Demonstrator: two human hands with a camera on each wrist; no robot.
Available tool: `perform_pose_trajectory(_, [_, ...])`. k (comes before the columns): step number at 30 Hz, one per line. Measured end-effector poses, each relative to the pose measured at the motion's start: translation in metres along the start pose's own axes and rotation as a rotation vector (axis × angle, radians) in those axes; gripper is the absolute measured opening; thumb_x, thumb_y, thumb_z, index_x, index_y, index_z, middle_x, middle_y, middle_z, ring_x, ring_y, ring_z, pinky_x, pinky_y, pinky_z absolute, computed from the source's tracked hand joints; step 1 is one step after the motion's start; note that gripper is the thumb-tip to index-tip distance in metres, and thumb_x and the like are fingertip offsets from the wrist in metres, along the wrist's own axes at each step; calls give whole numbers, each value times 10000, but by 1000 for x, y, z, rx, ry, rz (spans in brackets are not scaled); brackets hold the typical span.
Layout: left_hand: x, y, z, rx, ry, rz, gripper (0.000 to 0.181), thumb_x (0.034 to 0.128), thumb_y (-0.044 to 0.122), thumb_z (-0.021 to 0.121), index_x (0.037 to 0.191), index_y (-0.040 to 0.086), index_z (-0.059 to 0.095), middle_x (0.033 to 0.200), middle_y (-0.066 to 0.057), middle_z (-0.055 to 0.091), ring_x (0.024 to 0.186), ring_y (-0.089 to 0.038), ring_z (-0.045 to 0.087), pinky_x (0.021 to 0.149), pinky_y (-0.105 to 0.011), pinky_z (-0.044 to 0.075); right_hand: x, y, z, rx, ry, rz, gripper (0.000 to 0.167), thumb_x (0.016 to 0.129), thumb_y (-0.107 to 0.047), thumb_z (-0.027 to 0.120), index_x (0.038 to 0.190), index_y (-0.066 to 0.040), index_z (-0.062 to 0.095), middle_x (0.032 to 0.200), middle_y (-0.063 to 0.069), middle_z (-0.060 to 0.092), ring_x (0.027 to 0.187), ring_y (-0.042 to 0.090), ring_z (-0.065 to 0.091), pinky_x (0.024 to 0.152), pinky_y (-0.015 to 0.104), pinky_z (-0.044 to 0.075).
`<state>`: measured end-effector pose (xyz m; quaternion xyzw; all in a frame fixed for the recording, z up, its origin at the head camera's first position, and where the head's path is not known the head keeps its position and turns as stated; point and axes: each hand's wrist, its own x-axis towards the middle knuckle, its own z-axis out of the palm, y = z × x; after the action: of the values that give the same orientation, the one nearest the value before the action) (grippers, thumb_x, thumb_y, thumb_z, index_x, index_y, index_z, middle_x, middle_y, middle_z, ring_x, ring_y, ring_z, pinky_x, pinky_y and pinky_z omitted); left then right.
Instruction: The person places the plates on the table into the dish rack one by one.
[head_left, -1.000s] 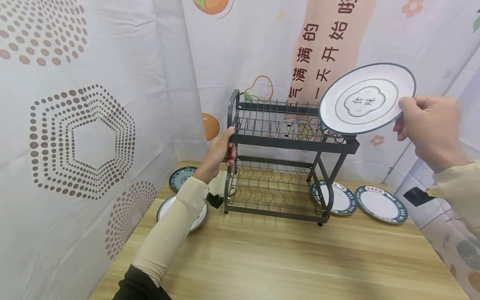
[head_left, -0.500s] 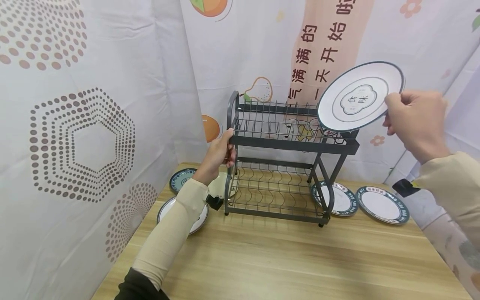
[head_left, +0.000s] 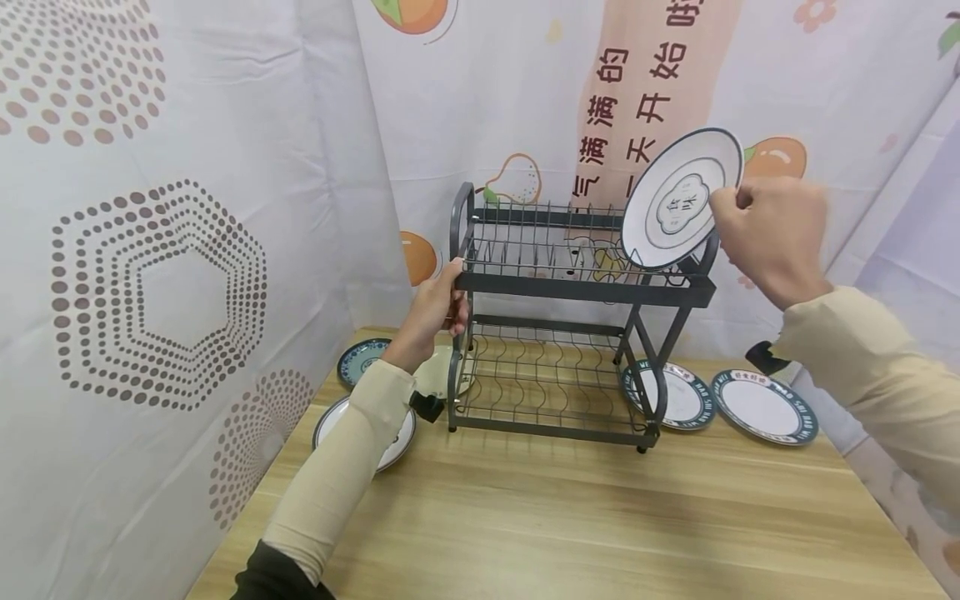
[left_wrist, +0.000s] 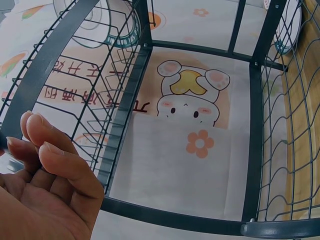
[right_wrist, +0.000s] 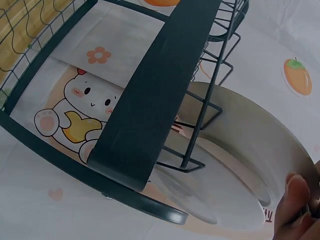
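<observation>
A two-tier dark metal dish rack (head_left: 585,288) stands on the wooden table. My left hand (head_left: 431,312) grips the left front corner of its upper tier. In my right hand (head_left: 776,233) a white plate (head_left: 675,200) with a dark rim line and printed centre is pinched by its right edge. It is tilted steeply, its lower edge at the right end of the upper tier; whether it touches the wires I cannot tell. Another plate (left_wrist: 131,37), with a teal lettered rim, stands at that end, mostly hidden by the held plate in the head view.
Two teal-rimmed white plates lie on the table at the right, one (head_left: 686,400) partly behind the rack and one (head_left: 768,408) beyond it. At the left are a teal patterned plate (head_left: 360,360), a white plate (head_left: 397,446) under my forearm and a cream dish (head_left: 435,373).
My right hand has moved left with the plate, and the plate has turned steeper over the rack's right end. The left hand keeps its grip on the rack.
</observation>
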<state>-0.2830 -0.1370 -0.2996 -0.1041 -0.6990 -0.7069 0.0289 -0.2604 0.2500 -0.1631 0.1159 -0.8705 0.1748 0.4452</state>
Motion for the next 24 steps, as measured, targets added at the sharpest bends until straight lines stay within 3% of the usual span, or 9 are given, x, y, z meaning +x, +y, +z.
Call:
perform_pose_trajectory(3, [-1, 0, 0, 2, -4, 10, 605, 1005, 665, 478, 733, 125, 455, 595, -37, 555, 445, -168, 503, 454, -262, 421, 3, -3, 5, -37, 12, -38, 487, 910, -169, 469, 428, -99, 444, 362, -96, 319, 445, 263, 387, 511, 417, 241])
perform_pose_trajectory(11, [-1, 0, 0, 7, -9, 22, 597, 1005, 665, 477, 749, 126, 457, 601, -38, 554, 451, -171, 501, 457, -263, 424, 5, -11, 14, -102, -13, -49, 496, 948, -202, 450, 461, -111, 417, 453, 99, 423, 500, 359, 418, 469, 457, 267])
perform_pose_trajectory(18, [-2, 0, 0, 9, -7, 20, 598, 1009, 660, 471, 742, 126, 455, 598, -37, 555, 452, -174, 505, 460, -268, 425, 7, -17, 22, -149, -81, -22, 479, 974, -231, 436, 512, -103, 422, 508, 133, 454, 567, 434, 460, 497, 556, 331])
perform_pose_trajectory(24, [-2, 0, 0, 4, -8, 26, 600, 1006, 661, 479, 736, 126, 453, 593, -36, 554, 450, -173, 504, 457, -264, 425, 10, -20, 22, -146, -134, 27, 444, 963, -216, 427, 536, -94, 416, 520, 130, 434, 594, 437, 464, 487, 554, 347])
